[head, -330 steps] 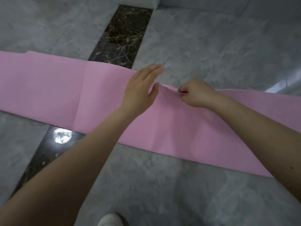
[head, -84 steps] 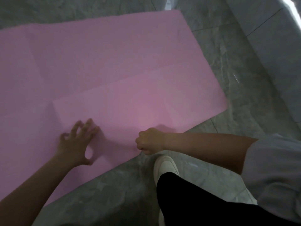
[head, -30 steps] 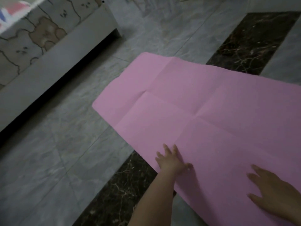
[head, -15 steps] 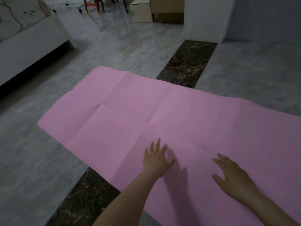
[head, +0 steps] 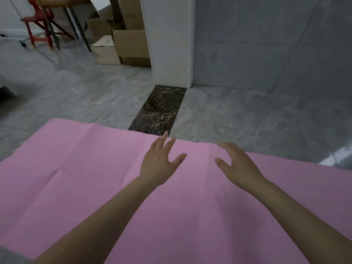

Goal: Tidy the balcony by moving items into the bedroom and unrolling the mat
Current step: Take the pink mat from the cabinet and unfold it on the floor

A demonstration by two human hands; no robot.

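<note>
Pink creased mat (head: pixel 80 178) lay flat on grey marble-tile floor (head: pixel 247 121), spanning left to right edge. Left hand (head: pixel 159 164) and right hand (head: pixel 236 164) were side by side over mat's far edge, apart. Dark marble strip (head: pixel 160 111) ran from under mat's far edge to white pillar (head: pixel 169 40). Brown cardboard boxes (head: pixel 123 42) sat left of pillar; red metal chair (head: pixel 38 23) at far left corner.
</note>
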